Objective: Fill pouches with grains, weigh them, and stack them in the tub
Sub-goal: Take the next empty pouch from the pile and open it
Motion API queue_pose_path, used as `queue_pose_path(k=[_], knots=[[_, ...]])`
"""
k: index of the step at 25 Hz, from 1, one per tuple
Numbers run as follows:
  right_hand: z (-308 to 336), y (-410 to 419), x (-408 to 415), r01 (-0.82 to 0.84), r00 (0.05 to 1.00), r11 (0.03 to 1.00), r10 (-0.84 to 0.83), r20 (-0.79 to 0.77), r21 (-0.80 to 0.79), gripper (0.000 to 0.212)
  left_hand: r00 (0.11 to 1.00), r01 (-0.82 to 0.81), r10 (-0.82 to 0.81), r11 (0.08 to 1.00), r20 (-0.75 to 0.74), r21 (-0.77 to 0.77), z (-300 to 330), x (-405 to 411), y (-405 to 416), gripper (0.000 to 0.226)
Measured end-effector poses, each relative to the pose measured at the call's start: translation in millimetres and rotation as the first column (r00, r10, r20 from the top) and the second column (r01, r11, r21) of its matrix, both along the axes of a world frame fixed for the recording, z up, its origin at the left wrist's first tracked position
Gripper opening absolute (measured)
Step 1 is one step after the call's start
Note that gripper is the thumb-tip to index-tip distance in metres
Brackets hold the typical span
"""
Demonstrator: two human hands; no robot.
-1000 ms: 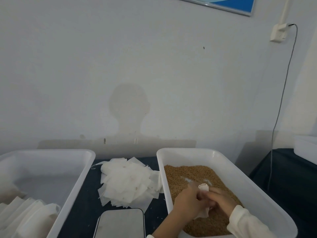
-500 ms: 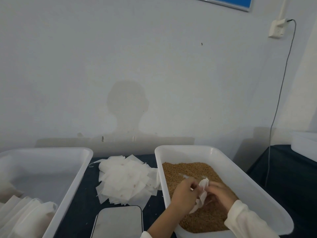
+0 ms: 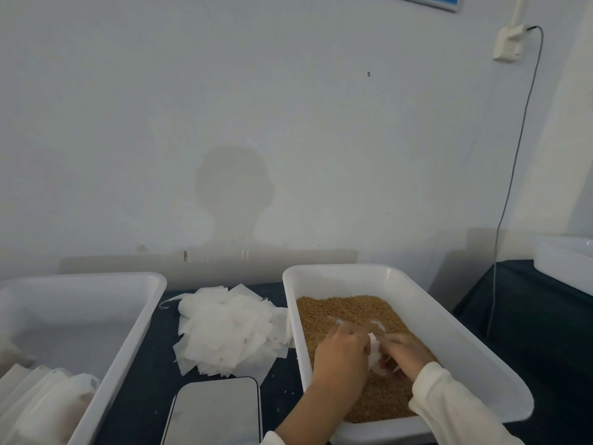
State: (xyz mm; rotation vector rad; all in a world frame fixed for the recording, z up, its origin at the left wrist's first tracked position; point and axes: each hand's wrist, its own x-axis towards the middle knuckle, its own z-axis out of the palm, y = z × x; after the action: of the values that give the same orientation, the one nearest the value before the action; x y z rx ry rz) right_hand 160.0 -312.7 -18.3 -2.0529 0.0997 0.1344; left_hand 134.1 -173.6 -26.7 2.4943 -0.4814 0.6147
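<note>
Gripping one small white fabric pouch (image 3: pixel 373 350), left hand (image 3: pixel 341 354) and right hand (image 3: pixel 405 351) now press it lower into brown grains (image 3: pixel 337 313) inside the right white plastic tub (image 3: pixel 449 332); farther left, loose white pouch pile (image 3: pixel 227 329) unchanged.

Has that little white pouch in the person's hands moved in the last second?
Yes. The pouch, held between the left hand and right hand, has dropped lower, down against the grains in the tub.
</note>
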Motion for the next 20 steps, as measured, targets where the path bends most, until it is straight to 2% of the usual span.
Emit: queue_pose_path(k=[4,6,7,8,9,10,11,12,14,15,18,20], knots=[[3,2,2,0.065,0.997,0.995,-0.062,-0.044,0.073,0.028,0.998,0.068,-0.069,0.996,0.014,0.053,-4,-1,-4,0.026],[3,-3,7,0.142,0.990,0.985,-0.140,-0.034,0.098,0.033,0.996,0.075,-0.074,0.997,0.049,-0.005,-4,0,-3,0.018],[2,-9,9,0.180,0.983,0.984,-0.181,0.026,0.012,0.036,0.996,0.059,-0.055,0.997,0.076,-0.056,-3,1,-2,0.012],[1,-18,11,0.195,0.978,0.963,-0.177,0.108,-0.184,0.035,0.995,0.039,-0.029,0.994,0.101,-0.102,-2,2,0,0.008],[-1,-28,12,0.178,0.981,0.871,-0.119,0.155,-0.458,0.032,0.993,0.020,-0.003,0.990,0.116,-0.142,-2,3,2,0.007],[-2,-36,13,0.133,0.989,0.708,-0.047,0.142,-0.693,0.030,0.993,0.003,0.018,0.985,0.119,-0.175,-1,3,4,0.009],[-4,-43,14,0.060,0.997,0.568,-0.003,0.071,-0.821,0.031,0.994,-0.010,0.032,0.980,0.109,-0.197,0,2,4,0.010],[-5,-47,17,-0.029,1.000,0.492,0.019,-0.022,-0.870,0.033,0.994,-0.022,0.043,0.978,0.097,-0.207,1,2,4,0.011],[-7,-47,20,-0.178,0.983,0.461,0.048,-0.176,-0.869,0.033,0.995,-0.045,0.062,0.976,0.076,-0.211,2,2,3,0.014],[-6,-45,20,-0.212,0.977,0.448,0.068,-0.203,-0.869,0.029,0.996,-0.053,0.068,0.975,0.064,-0.214,3,1,3,0.014],[-4,-41,25,-0.194,0.978,0.334,0.134,-0.158,-0.923,0.018,0.995,-0.082,0.094,0.968,0.042,-0.239,5,-1,3,0.010],[7,-41,28,-0.203,0.973,0.323,0.174,-0.153,-0.924,0.022,0.992,-0.107,0.119,0.962,0.033,-0.252,7,-1,6,0.008]])
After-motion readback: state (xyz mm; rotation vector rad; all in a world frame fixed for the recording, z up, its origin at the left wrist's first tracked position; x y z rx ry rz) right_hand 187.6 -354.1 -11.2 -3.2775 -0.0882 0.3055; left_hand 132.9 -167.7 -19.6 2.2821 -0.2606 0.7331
